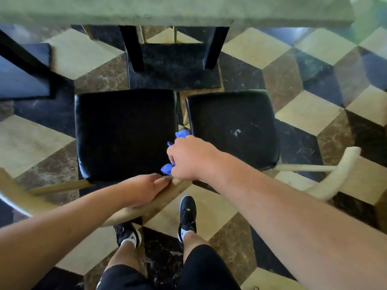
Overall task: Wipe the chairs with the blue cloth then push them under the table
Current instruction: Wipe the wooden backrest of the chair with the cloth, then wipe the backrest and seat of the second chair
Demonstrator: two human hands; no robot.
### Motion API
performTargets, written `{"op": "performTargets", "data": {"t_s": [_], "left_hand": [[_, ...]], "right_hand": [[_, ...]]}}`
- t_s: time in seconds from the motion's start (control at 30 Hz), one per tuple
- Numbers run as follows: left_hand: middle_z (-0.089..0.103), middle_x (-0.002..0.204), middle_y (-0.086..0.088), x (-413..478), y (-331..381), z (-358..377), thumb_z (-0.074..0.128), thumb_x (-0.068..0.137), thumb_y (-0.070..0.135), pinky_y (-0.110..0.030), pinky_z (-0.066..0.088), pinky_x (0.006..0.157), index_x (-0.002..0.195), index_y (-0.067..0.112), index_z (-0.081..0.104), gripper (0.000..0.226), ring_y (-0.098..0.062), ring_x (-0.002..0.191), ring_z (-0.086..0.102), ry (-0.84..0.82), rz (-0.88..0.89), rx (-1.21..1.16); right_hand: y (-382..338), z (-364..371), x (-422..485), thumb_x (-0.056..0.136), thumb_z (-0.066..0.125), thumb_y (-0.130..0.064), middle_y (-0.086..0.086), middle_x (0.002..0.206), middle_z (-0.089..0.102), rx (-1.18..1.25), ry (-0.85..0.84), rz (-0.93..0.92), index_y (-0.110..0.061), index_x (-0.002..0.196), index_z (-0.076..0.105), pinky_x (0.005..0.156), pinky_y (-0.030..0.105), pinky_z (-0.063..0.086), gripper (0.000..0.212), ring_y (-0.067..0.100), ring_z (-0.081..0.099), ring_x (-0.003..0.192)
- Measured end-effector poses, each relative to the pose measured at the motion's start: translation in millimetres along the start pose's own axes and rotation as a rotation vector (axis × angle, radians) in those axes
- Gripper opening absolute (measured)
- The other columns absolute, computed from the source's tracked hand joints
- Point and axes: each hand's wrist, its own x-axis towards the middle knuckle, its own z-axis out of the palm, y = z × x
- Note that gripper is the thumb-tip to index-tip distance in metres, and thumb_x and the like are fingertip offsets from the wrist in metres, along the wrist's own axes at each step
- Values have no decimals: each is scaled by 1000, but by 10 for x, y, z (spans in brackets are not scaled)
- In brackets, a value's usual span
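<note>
While the left hand [146, 190] lies flat bracing the left chair [125, 135] backrest, the right hand [188, 158] bunches the blue cloth [167, 168] at the seat's rear-right corner, likely wiping; table [176, 11] ahead.

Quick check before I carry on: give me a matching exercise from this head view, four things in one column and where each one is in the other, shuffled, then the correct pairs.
Things:
1. Crumpled blue cloth
2. Left hand
3. Black padded chair seat with a pale scuff
4. Grey-green stone table top

Places:
A. Resting on the left chair's curved wooden backrest
B. Along the top of the view, beyond both seats
C. Bunched in the grip of the right hand
D. On the right, beside the other black seat

Pairs: 1-C, 2-A, 3-D, 4-B
</note>
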Motion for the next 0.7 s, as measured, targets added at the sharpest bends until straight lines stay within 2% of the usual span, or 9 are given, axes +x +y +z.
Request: {"op": "performTargets", "data": {"t_s": [0.13,0.2,0.27,0.33,0.37,0.43,0.5,0.6,0.7], "left_hand": [[72,115,-7,93,395,32,41,111,37,-40,49,85,129,17,64,35,-32,105,67,265,131,-45],[67,95,-4,124,581,55,42,110,33,-48,53,84,123,13,61,30,-38,100,68,365,181,-74],[56,84,6,155,742,101,39,109,36,-44,49,69,124,17,57,30,-32,85,65,419,201,7],[63,100,6,157,853,159,38,106,44,-38,43,62,135,28,52,36,-24,84,63,437,205,36],[66,120,3,158,877,186,40,104,45,-37,46,68,144,32,47,43,-25,97,64,436,219,6],[52,156,0,156,906,230,43,105,39,-42,50,93,162,34,32,58,-28,131,54,449,311,4],[46,163,2,165,967,245,42,107,37,-47,44,110,164,32,32,59,-28,143,43,497,401,58],[60,147,7,173,1150,230,44,106,45,-44,44,109,139,31,65,42,-23,138,45,505,499,166],[69,118,13,176,1334,279,38,105,58,-45,45,101,108,35,76,45,-20,122,54,506,524,416]], "right_hand": [[236,197,-430,84,63,-20,2,103,45,170,261,48,-20,95,58,65,38,37,12,30,47,96],[333,315,-578,86,66,-21,2,106,43,186,300,109,-18,102,57,67,39,38,19,31,48,100],[408,407,-703,88,69,-27,4,109,45,173,320,159,-17,105,54,66,40,38,25,33,49,102],[462,467,-808,89,68,-29,3,108,44,196,333,198,-19,102,50,67,41,42,25,33,50,100],[488,491,-860,89,67,-28,3,107,45,218,335,214,-19,102,50,69,42,47,23,34,51,99],[538,547,-973,91,66,-27,3,107,47,246,339,251,-18,106,53,76,47,53,21,34,51,96],[592,624,-1100,89,65,-23,1,105,46,263,347,297,-18,107,54,77,49,54,21,32,49,93],[696,736,-1338,85,68,-21,1,105,47,251,348,329,-17,103,53,75,47,53,23,31,49,94],[885,796,-1608,83,70,-23,-1,102,48,221,337,365,-19,98,53,75,44,51,23,32,52,98]]}}
